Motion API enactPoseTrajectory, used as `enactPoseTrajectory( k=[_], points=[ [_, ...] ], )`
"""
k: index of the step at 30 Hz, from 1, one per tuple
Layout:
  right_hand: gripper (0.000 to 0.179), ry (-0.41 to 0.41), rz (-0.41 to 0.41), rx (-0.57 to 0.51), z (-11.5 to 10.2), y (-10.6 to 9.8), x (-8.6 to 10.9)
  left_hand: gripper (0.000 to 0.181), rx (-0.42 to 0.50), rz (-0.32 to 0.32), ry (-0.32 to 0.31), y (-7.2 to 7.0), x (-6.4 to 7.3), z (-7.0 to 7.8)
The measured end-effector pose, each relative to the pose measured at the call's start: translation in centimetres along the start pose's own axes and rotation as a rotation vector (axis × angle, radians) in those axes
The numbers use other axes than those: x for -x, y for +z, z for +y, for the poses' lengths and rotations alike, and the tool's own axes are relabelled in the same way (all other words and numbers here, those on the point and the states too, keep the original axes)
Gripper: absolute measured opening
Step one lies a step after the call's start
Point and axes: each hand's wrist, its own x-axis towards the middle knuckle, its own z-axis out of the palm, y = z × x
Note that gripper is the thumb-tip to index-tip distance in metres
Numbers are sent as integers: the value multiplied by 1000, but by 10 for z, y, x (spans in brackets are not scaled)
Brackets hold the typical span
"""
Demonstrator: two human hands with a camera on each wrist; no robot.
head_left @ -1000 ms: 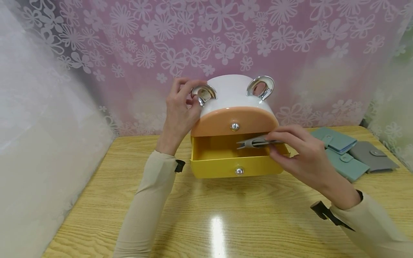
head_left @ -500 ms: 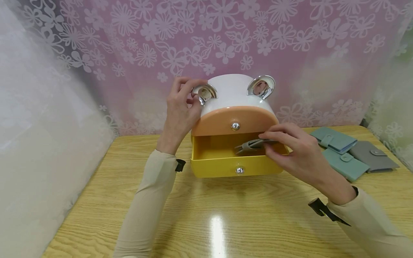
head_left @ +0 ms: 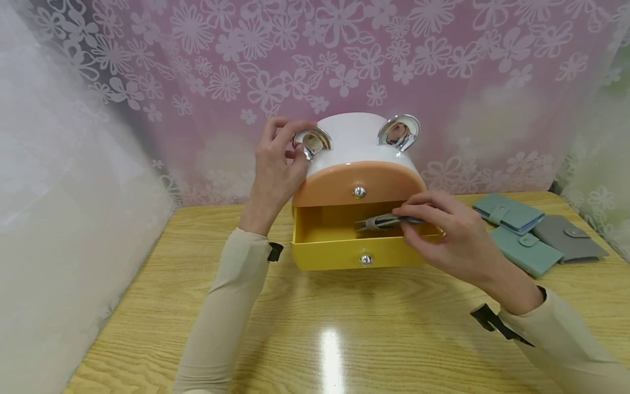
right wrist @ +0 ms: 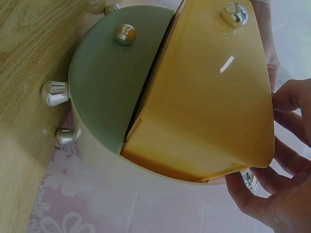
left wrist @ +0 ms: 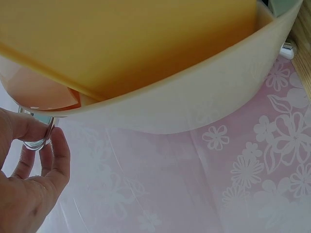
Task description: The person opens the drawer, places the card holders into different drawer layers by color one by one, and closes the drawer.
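A white drawer box [head_left: 351, 134] with two silver ring ears stands at the back of the table. Its yellow middle drawer [head_left: 330, 256] is pulled out, below an orange drawer [head_left: 327, 189] that is closed. My left hand [head_left: 278, 169] pinches the left silver ear [head_left: 322, 138] between thumb and fingers. Over the right part of the yellow drawer, my right hand [head_left: 453, 238] pinches a thin grey snap wallet [head_left: 381, 220]. The wallet's free end, with a strap, points left into the drawer. In the right wrist view the drawer's front hides the wallet.
Two green wallets [head_left: 512, 212] and a grey wallet [head_left: 566, 238] lie overlapping on the wooden table [head_left: 275, 328] at the right. A green lower drawer [right wrist: 107, 82] with a silver knob is closed. A flowered pink curtain [head_left: 206, 126] hangs behind the box.
My right hand has shifted slightly left, carrying the grey wallet a little further over the yellow drawer; the wallet's tilt changed along the way. My left hand keeps its place on the ear.
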Motion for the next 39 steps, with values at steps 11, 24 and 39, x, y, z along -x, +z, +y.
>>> enactPoseTrajectory(
  k=[11, 24, 39],
  points=[
    [48, -45, -9, 0, 3, 6, 0, 38, -4, 7, -9, 2, 0, -1],
    [46, -46, -1, -15, 12, 6, -2, 38, -18, 23, -5, 7, -2, -4],
    [26, -53, 38, -24, 12, 1, 2, 37, -23, 23, 1, 6, -2, -4]
  ],
)
